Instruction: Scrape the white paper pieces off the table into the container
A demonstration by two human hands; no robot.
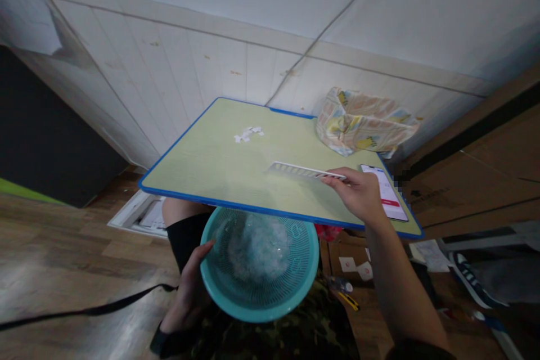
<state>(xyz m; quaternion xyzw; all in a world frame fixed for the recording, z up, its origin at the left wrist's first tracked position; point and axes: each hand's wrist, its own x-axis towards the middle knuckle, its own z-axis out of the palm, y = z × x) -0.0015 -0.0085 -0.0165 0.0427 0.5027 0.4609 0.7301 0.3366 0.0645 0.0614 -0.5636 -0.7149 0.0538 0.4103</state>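
Observation:
My left hand grips the left rim of a turquoise plastic colander, which rests on my lap just below the table edge. Inside it lies a heap of clear, shiny small pieces, too blurred to name. Above the table, my right hand is closed on the right end of a thin white slotted plastic strip, seen nearly edge-on and slightly blurred. Beyond the strip, a small cluster of white flat pieces lies on the pale yellow tabletop.
A patterned cloth basket stands at the table's back right corner. A phone with a lit screen lies at the right edge. A yellow utility knife and cardboard are low on the right. A grey cable runs down the wall.

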